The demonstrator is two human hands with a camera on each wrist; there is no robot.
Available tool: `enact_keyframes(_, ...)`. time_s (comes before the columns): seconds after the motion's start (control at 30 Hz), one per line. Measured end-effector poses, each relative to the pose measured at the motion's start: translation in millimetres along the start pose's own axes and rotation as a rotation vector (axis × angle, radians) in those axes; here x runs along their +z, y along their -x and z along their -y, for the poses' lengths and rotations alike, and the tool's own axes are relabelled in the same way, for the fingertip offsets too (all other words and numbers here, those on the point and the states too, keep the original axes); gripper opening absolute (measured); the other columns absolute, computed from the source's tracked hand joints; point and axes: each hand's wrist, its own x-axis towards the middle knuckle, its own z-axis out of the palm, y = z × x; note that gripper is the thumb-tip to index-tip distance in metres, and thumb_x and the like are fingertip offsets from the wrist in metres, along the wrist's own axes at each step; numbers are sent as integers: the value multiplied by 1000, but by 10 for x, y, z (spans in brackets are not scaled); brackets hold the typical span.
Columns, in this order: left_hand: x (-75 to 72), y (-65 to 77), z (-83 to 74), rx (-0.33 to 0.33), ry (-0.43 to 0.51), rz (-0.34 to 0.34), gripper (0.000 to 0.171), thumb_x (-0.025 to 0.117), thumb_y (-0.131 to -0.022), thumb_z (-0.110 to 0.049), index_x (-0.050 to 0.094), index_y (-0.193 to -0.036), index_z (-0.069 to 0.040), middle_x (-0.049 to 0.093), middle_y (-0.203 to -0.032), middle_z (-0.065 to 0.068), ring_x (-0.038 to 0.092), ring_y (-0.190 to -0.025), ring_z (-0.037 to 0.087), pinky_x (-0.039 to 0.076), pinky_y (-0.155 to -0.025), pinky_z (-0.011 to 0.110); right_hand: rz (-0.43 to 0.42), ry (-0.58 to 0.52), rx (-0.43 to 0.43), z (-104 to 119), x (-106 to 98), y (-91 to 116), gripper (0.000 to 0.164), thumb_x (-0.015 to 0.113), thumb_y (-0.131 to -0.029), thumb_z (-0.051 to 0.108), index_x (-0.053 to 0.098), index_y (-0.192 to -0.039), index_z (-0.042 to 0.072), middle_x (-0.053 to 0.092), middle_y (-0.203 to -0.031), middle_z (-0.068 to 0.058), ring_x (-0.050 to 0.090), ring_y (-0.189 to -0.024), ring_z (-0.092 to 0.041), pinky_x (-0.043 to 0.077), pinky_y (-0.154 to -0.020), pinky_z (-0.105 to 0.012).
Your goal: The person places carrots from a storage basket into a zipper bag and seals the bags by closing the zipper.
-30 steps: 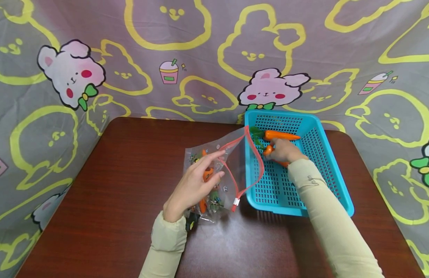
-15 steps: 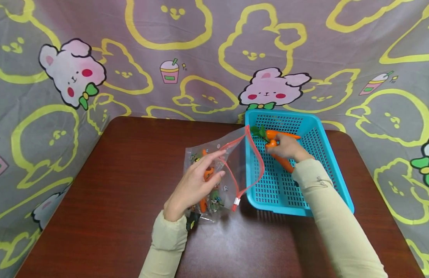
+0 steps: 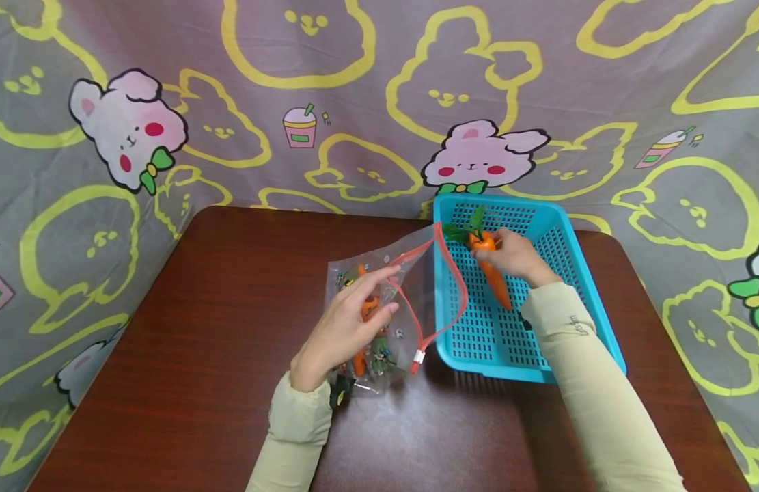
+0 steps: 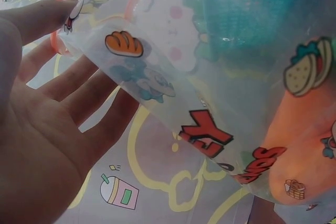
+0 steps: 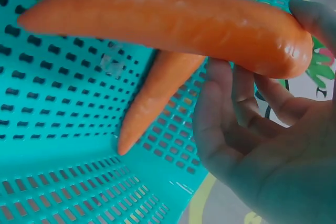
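My right hand [image 3: 517, 256] pinches a carrot [image 3: 494, 280] near its leafy top, its tip pointing down toward me. In the right wrist view this carrot [image 5: 173, 17] lies above a second carrot [image 5: 157, 95] in the turquoise basket [image 3: 594, 321]. A clear zip bag [image 3: 406, 335] with a red slider edge leans against the basket's left side, its mouth spread. My left hand [image 3: 342, 331] touches the bag, with thumb and index finger apart. Orange pieces with green tops show inside it. In the left wrist view, plastic [image 4: 220, 77] covers part of the fingers.
The basket stands at the back right of the brown table [image 3: 231, 307]. A patterned cloth [image 3: 354, 116] hangs behind the table and along its sides. The bag's white slider [image 3: 419, 357] hangs near the basket's front left corner.
My right hand has lifted the nearer carrot by its top end and tilted it more upright, with its leaves now raised. The left hand and the bag have stayed put.
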Motion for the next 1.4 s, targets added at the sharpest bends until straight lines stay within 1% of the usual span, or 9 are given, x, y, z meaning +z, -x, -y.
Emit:
enact_keyframes(0.2, 6, -4, -4, -5, 5, -4, 55, 65, -93, -21, 44, -143, -25, 60, -129, -2, 56, -116, 16, 50, -95, 43, -56, -46, -17, 23, -43, 55, 61, 53, -95, 44, 41, -128, -6, 55, -118, -26, 56, -93, -32, 51, -73, -33)
enact_keyframes(0.4, 11, -9, -3, 1, 5, -8, 55, 66, -93, -21, 44, -143, -23, 60, -130, -1, 56, -116, 16, 49, -95, 44, -96, -148, -17, 42, -74, 99, 67, 53, -95, 48, 36, -132, -5, 52, -122, -26, 56, -97, -34, 51, -80, -38)
enact_keyframes(0.5, 13, -14, -5, 7, 5, -10, 55, 66, -92, -20, 45, -143, -20, 60, -129, -1, 56, -114, 16, 49, -95, 44, -127, -212, -17, 43, -88, 109, 69, 55, -94, 47, 33, -134, -5, 50, -122, -26, 58, -93, -30, 52, -78, -35)
enact_keyframes(0.63, 18, -18, -2, 12, 7, -11, 55, 67, -91, -17, 46, -143, -18, 61, -128, 0, 57, -112, 16, 50, -92, 43, -160, -252, -14, 40, -108, 115, 72, 55, -93, 50, 32, -134, -5, 50, -121, -25, 58, -85, -25, 52, -73, -28)
enact_keyframes(0.83, 17, -14, -1, -2, 5, -8, 55, 66, -92, -19, 46, -143, -18, 61, -129, -1, 57, -114, 17, 51, -94, 43, -145, -291, -2, 33, -134, 128, 74, 53, -92, 54, 34, -133, -4, 49, -127, -24, 55, -94, -28, 49, -73, -24)
enact_keyframes(0.97, 16, -14, -4, -8, 2, -5, 54, 66, -92, -19, 46, -143, -18, 60, -130, -1, 57, -115, 17, 51, -94, 43, -140, -362, 3, 41, -149, 133, 72, 54, -93, 50, 32, -136, -4, 47, -131, -25, 58, -91, -22, 51, -72, -19)
enact_keyframes(1.1, 15, -14, -11, -7, 3, -6, 54, 65, -92, -20, 46, -143, -17, 60, -130, 0, 57, -115, 17, 50, -94, 43, -145, -429, -7, 69, -172, 153, 68, 53, -95, 47, 32, -136, -4, 47, -132, -24, 59, -88, -14, 53, -73, -17)
enact_keyframes(1.27, 20, -13, -13, -13, 10, -8, 55, 66, -92, -19, 45, -143, -21, 60, -129, -1, 57, -113, 17, 51, -93, 43, -172, -501, -27, 116, -199, 180, 64, 53, -95, 48, 37, -132, -3, 49, -129, -19, 60, -93, -16, 54, -74, -17)
enact_keyframes(1.4, 22, -12, -14, -14, 7, -6, 55, 66, -92, -18, 45, -143, -23, 60, -129, -2, 57, -113, 16, 51, -93, 42, -189, -553, -22, 135, -217, 189, 68, 53, -95, 50, 37, -135, -3, 47, -129, -15, 59, -95, -16, 54, -75, -17)
